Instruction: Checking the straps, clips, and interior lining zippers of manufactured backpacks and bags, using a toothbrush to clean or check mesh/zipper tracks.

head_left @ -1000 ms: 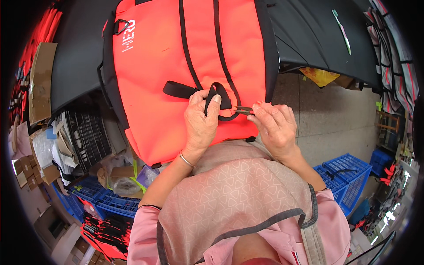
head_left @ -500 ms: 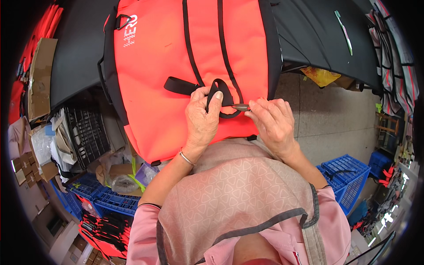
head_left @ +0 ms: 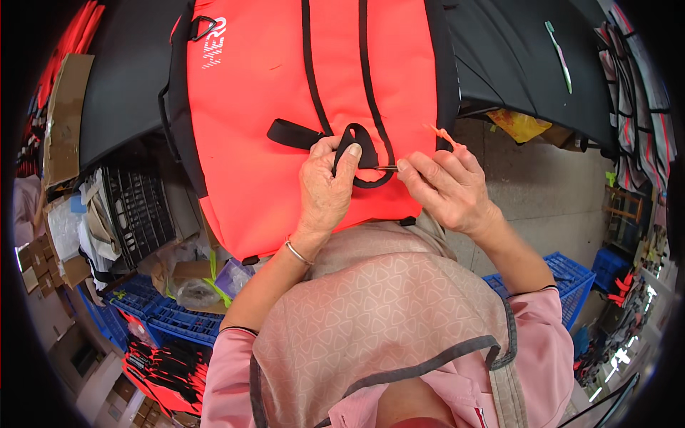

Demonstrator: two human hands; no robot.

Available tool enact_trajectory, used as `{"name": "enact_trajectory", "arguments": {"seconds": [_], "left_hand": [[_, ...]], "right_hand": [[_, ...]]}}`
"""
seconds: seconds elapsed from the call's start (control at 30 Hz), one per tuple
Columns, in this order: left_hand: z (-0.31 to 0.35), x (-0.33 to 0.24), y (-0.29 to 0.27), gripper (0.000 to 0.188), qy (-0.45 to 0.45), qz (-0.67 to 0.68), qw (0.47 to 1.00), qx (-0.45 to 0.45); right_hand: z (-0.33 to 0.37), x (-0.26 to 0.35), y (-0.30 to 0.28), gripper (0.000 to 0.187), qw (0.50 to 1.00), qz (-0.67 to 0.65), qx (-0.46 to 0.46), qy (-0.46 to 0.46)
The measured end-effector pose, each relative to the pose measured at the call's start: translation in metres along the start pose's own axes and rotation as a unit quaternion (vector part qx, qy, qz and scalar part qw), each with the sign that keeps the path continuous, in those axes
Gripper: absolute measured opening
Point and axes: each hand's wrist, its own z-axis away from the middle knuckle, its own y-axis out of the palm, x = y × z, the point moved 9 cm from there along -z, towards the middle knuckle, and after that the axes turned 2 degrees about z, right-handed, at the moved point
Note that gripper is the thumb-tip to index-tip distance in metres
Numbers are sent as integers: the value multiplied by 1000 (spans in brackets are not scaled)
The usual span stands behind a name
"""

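A large bright orange-red bag (head_left: 257,93) with black sides lies before me, its lower edge at my lap. My left hand (head_left: 325,182) is closed on a black webbing strap (head_left: 296,133), which folds into a loop by my thumb. My right hand (head_left: 446,185) grips a slim, pointed metal tool (head_left: 385,168), its tip at the strap loop. Most of the tool is hidden in my fingers, so I cannot make out its exact kind. Frayed orange-red strips (head_left: 444,134) stick out behind that hand. Two black bands run up the bag from the strap.
A toothbrush (head_left: 559,57) lies on the black-covered table (head_left: 499,43) at the right. Blue plastic crates (head_left: 571,274) stand at lower right and lower left. A dark slatted crate (head_left: 143,214) and cardboard (head_left: 68,118) are at the left; grey fabric pieces (head_left: 646,93) hang far right.
My right hand has turned and shifted slightly right and down; the tool now shows as a thinner edge. Orange-red strips have come into sight behind it. My left hand keeps its hold on the strap.
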Motion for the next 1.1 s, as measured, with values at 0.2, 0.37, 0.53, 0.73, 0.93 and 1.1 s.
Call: {"name": "enact_trajectory", "arguments": {"seconds": [0.2, 0.37, 0.53, 0.73, 0.93, 1.1], "left_hand": [[-1, -8, 1, 32, 14, -6, 1000, 2], [-1, -5, 2, 29, 25, -25, 999, 13], [0, -11, 2, 30, 48, -43, 998, 13], [0, -5, 1, 35, 44, -23, 998, 34], [0, -6, 1, 35, 44, -39, 998, 39], [0, -8, 2, 32, 43, -34, 998, 39]], "right_hand": [[-7, 4, -2, 17, 996, 9, -21, -83], [-10, 6, 1, 15, 988, 8, 24, -149], [-8, -18, 19, 14, 987, -143, 78, -3], [39, -57, 68, 18, 617, -603, 177, 474], [25, -42, 46, 40, 787, -468, 108, 388], [3, -27, 48, 43, 887, -385, 85, 239]]}}
